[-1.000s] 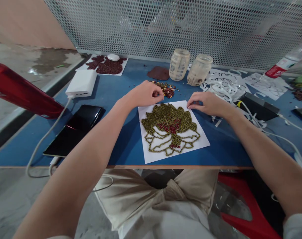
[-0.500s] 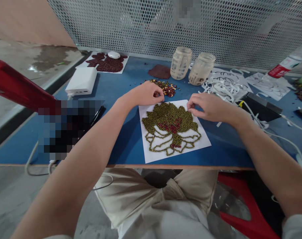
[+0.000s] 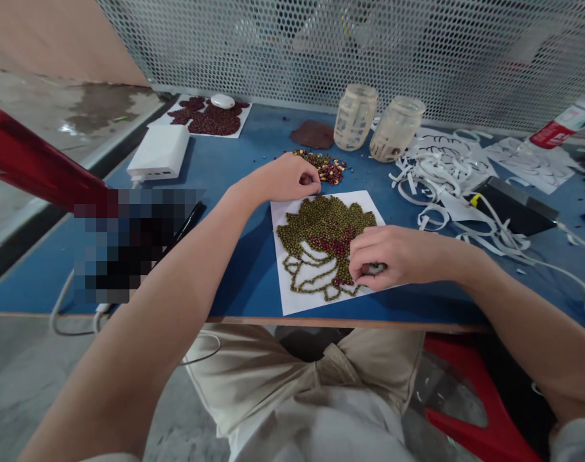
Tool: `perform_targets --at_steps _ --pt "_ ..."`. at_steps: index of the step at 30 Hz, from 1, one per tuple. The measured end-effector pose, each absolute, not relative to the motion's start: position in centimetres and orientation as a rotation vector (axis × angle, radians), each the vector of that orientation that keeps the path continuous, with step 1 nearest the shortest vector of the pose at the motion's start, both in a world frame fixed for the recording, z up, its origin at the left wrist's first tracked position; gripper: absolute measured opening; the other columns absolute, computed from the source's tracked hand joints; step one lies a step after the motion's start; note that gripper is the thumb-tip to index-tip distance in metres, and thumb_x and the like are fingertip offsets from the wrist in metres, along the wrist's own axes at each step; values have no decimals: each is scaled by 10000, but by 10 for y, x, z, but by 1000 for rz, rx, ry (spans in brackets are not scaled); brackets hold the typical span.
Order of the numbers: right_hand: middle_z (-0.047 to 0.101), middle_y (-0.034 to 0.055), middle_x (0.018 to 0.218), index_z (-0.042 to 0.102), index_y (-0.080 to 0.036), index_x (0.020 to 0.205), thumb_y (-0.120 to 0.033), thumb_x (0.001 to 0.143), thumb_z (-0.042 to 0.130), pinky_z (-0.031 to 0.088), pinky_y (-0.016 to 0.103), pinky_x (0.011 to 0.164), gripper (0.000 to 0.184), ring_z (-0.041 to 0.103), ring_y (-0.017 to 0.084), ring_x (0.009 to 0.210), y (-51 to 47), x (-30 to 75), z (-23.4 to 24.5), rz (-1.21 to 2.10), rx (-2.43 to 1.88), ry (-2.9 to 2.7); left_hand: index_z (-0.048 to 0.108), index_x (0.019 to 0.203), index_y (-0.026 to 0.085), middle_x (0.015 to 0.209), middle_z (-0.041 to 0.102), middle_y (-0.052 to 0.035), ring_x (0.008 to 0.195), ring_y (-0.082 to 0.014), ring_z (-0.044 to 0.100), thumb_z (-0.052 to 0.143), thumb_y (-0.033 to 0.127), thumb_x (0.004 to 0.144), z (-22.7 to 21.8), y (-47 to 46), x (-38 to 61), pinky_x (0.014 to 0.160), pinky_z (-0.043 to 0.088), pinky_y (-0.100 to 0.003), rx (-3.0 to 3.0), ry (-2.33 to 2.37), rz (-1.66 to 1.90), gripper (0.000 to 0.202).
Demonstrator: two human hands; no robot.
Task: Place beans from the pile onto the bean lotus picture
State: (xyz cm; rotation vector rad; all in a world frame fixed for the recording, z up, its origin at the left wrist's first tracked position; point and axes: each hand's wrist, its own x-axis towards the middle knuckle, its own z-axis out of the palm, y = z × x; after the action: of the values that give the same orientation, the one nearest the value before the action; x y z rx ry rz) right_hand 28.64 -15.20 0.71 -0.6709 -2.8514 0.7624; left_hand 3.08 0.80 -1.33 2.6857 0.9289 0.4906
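Observation:
A white paper sheet (image 3: 292, 304) lies near the table's front edge. On it, green beans (image 3: 316, 215) form a flower-like picture, with red beans (image 3: 334, 245) at its middle and several outlined petals left white inside. My left hand (image 3: 295, 178) rests at the sheet's back left corner, fingers curled together; anything in them is too small to make out. Over the right side of the picture hangs my right hand (image 3: 381, 256), its fingertips pinched low by the petals and hiding part of them. Behind my left hand is a pile of mixed beans and kernels (image 3: 328, 168).
Two clear jars (image 3: 354, 119) stand at the back. Paper strips (image 3: 441, 173), a black box (image 3: 516, 205) and cables lie to the right. Leftward are a white power bank (image 3: 160, 153), a red bottle (image 3: 36, 160) and another bean picture (image 3: 210, 119). A perforated metal screen (image 3: 273, 51) borders the back.
My right hand has moved from the sheet's back right corner forward and slightly left, over the lower right petals. My left hand stays at the back left corner.

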Motion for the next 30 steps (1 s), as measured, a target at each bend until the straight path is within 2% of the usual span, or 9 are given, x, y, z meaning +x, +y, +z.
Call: perform_targets --at_steps 8,14,22,26,30 --pt "706 28 875 713 -224 885 -203 1031 655 422 341 826 158 602 189 803 -151 285 6 786 -686 -2848 881 892 227 650 712 -21 647 -171 595 660 355 903 -12 7 31 763 457 -337 2704 937 466 256" --pt "655 4 800 671 -227 861 -230 1029 688 409 329 791 169 559 187 779 -150 280 11 831 -783 -2809 882 911 233 664 708 -20 685 -183 612 650 358 899 -13 8 31 841 466 -358 2700 942 459 264" --pt "639 -4 810 658 -229 894 -374 1047 710 415 322 759 217 547 170 755 -144 290 13 907 -824 -2714 883 903 248 670 719 -17 687 -181 623 664 352 890 -12 8 31 833 477 -345 2692 965 455 242" --pt "633 -15 784 671 -234 893 -408 1017 739 408 322 747 224 523 158 720 -137 296 13 912 -850 -2646 875 896 257 704 742 -24 694 -181 619 681 361 881 -14 9 30 790 484 -329 2665 1058 538 220" --pt "639 -21 762 693 -224 872 -446 999 774 401 330 785 269 535 155 720 -136 292 6 964 -810 -2690 858 870 257 729 739 -50 778 -218 642 706 343 870 -17 12 27 789 501 -347 2599 1256 745 175"
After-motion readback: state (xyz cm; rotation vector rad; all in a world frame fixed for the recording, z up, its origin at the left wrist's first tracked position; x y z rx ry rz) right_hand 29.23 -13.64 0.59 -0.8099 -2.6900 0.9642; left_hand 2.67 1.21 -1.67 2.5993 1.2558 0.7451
